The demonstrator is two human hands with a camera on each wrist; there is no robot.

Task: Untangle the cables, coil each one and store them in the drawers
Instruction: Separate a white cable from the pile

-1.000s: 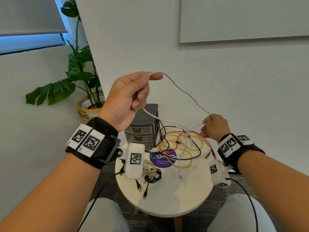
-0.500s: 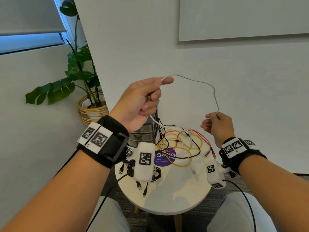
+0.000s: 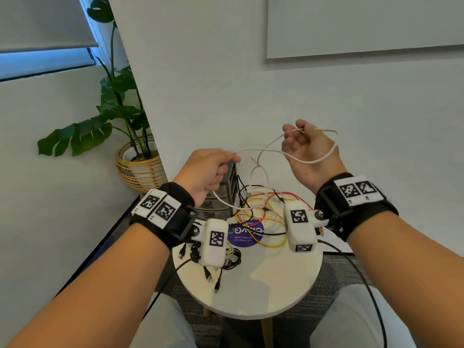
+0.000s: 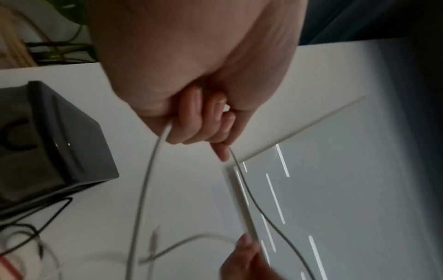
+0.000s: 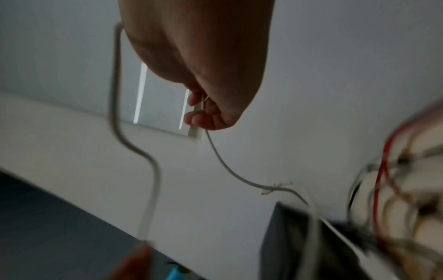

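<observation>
A thin white cable (image 3: 261, 151) runs between my two hands above the round table (image 3: 251, 285). My left hand (image 3: 208, 172) pinches it between thumb and forefinger, and the cable trails from under the palm (image 4: 153, 170) down to the tangle. My right hand (image 3: 306, 149), palm turned towards me, holds the cable at its fingertips, with a loop (image 3: 324, 156) passing round the back of the hand. A tangle of red, yellow, black and white cables (image 3: 263, 209) lies on the table. The grey drawer unit (image 3: 226, 194) stands behind my left hand.
Coiled black and cream cables (image 3: 226, 257) lie at the table's left edge. A purple round sticker (image 3: 246, 234) sits under the tangle. A potted plant in a wicker basket (image 3: 138, 167) stands on the floor to the left. A white wall is close behind the table.
My left hand has dropped lower, nearer the drawers. My right hand has risen and turned palm-in, and the white cable now loops round it.
</observation>
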